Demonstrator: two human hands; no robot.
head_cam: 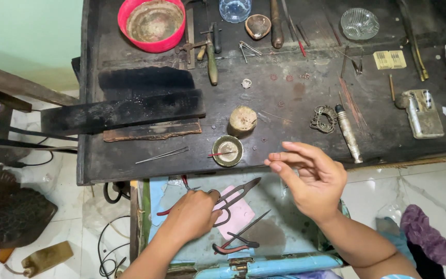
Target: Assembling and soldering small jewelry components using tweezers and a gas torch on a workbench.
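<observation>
Steel shears [232,196] rest in the left hand [194,214], its grip closed around the handles, above a light-blue tray [269,237]. The right hand [313,178] hovers, fingers loosely pinched on nothing visible, beside a small brass dish [227,150] on the dark surface [295,98]; steady blades should cut cleanest.
</observation>
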